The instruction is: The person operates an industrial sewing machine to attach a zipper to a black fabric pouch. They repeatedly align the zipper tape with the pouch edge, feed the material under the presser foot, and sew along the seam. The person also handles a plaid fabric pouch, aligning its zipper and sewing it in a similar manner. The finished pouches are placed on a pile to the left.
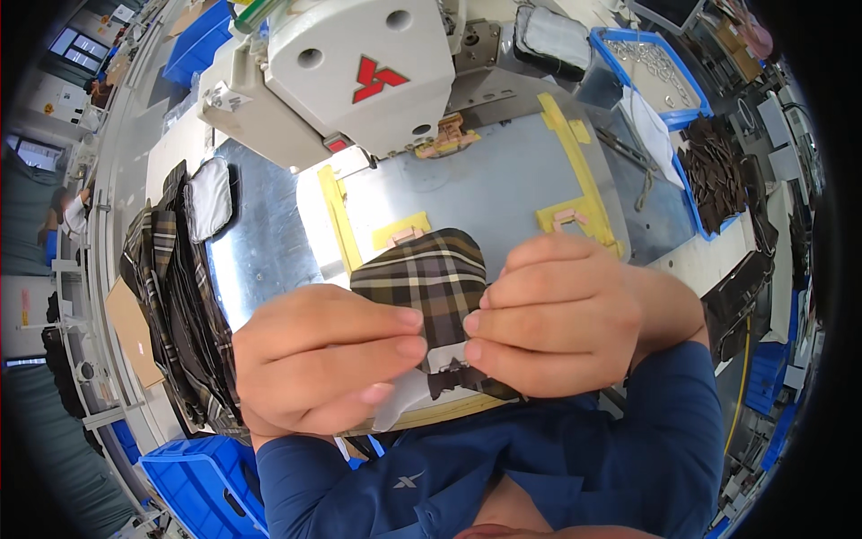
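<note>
Between my hands is a plaid fabric piece [435, 278] in brown, black and white, with a rounded far end. My left hand [328, 355] is closed, its fingertips at the near left side of the fabric. From the right, my right hand [561, 314] grips the fabric's edge with curled fingers. A small whitish strip and a ragged dark edge show at the near end, between the fingertips. Under the fabric lies a grey work plate [467, 184] with yellow tape guides [575, 162]. Beyond it stands a white sewing machine head [359, 81].
Plaid fabric pieces [171, 305] are stacked at the left, beside a white-lined piece [209, 199]. At the right are a blue tray [600, 40] of metal rings, dark brown strips [714, 171] in another bin, and a tweezers-like tool [622, 146]. A blue crate [193, 485] stands lower left.
</note>
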A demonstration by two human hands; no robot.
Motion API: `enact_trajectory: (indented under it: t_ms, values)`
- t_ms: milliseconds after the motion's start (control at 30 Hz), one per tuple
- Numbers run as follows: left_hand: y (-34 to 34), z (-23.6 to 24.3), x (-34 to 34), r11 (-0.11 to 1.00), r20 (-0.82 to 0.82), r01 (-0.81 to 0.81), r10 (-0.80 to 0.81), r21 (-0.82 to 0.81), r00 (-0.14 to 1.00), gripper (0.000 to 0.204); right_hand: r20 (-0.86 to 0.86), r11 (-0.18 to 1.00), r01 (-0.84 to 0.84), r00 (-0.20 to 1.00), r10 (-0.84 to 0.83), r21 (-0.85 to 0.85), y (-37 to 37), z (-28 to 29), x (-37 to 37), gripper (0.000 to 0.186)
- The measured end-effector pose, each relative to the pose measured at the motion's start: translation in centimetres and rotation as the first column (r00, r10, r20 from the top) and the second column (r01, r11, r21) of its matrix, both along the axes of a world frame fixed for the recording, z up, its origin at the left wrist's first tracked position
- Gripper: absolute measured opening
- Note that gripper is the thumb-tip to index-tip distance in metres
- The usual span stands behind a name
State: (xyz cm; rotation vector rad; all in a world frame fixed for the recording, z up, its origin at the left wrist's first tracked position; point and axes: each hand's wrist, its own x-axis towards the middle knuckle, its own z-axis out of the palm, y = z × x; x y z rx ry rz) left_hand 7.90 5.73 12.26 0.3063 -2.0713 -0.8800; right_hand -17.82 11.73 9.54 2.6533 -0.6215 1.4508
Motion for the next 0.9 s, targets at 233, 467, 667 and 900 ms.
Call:
enact_trajectory:
  t_ms: [233, 467, 667, 900]
  values:
    - [-0.3, -0.8, -0.4, 0.983, -0.053, -0.054, 0.046, -0.176, 0.998, 0.014, 0.002, 1.0, 0.001, 1.0, -0.001, -0.004, 0.0, -0.1, 0.1, 0.005]
    - [0.4, -1.0, -0.7, 0.956, 0.006, -0.149, 0.155, -0.254, 0.988, 0.009, 0.045, 1.0, -0.009, 0.999, 0.01, -0.022, -0.1, -0.3, 0.5, 0.011]
    - [0.3, -0.5, -0.2, 0.871, 0.156, -0.073, 0.169, -0.486, 0.973, 0.021, 0.025, 1.0, 0.004, 1.0, -0.003, -0.022, 0.0, -0.2, 0.3, 0.006]
    - [0.6, -1.1, -0.8, 0.858, 0.043, -0.08, 0.117, -0.508, 0.992, 0.018, 0.033, 1.0, -0.017, 0.999, 0.017, 0.003, 0.3, -0.1, 0.4, 0.005]
